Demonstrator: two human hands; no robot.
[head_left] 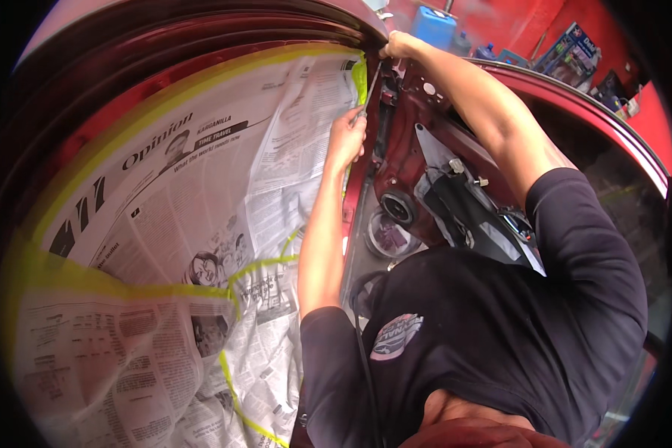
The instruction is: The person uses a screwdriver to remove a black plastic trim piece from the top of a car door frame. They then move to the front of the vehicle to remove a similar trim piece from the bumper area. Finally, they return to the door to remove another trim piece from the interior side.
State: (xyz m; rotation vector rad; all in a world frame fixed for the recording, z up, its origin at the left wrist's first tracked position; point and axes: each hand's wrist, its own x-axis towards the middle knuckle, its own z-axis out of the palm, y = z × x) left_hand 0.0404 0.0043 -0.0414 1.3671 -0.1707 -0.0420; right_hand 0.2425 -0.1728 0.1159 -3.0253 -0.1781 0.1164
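My left hand (345,136) is closed on a thin metal tool (372,86), whose shaft points up along the door opening beside newspaper masking (276,149) edged with yellow-green tape (361,78). My right hand (397,45) is closed at the top of the opening, by the dark red body edge and the upper end of the shaft; what its fingers hold is hidden. The car door (396,168) shows bare red inner metal, a round speaker (397,206) and a dark panel with white fittings.
Masked body panels fill the left side, under a dark red frame (201,26). Below the door is a round container (388,235) with purple contents. Behind the door, against a red wall (500,22), are a blue jerrycan (433,28), bottles (484,51) and boxes (567,52).
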